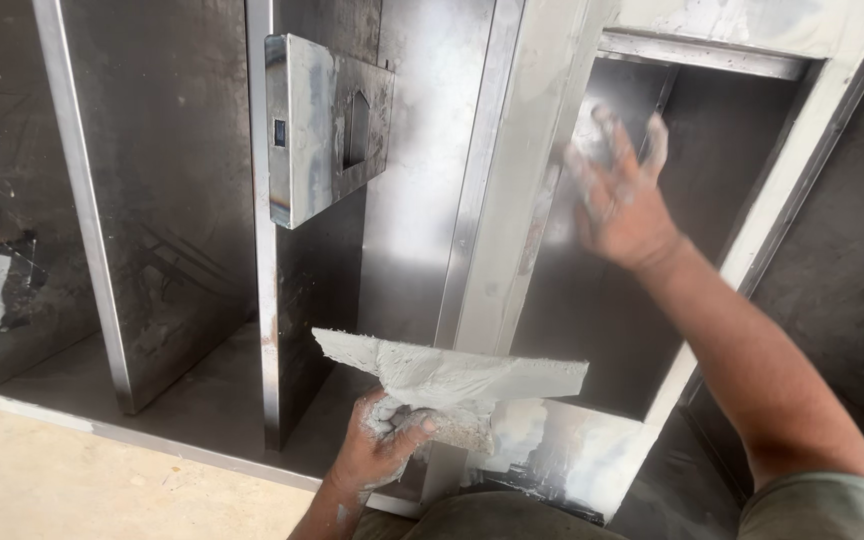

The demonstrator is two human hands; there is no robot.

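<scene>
Putty board: a flat slab thickly coated with pale grey filler paste, held low in the middle of the view, tilted, its long edge running from left to right just in front of the metal cabinet.
Left hand: the left hand grips the slab from underneath, fingers curled tight around its lower part, knuckles and fingertips smeared with the same grey paste.
Right hand: the right hand is raised high and to the right, pressed flat against the inner edge of the upright frame post; fingers spread fairly wide, white with paste, slightly blurred; whether it holds anything in the palm I cannot tell.
Frame post: a pale, paste-coated vertical metal post stands between the two hands, streaked white and grey, with a smeared patch just beside the right hand.
Opening: a rectangular recess lies behind the right hand, dark inside, bordered by a light-coloured rim.
Lock box: a small shiny steel box with a cut-out slot is fixed to a door edge at upper left, well apart from both hands.
Cabinet panels: dark grey steel sheets with thin bright upright strips fill the left side.
Floor: a sandy beige floor shows at lower left.
Clothing: a grey-green sleeve covers the right shoulder at the bottom right corner.
</scene>
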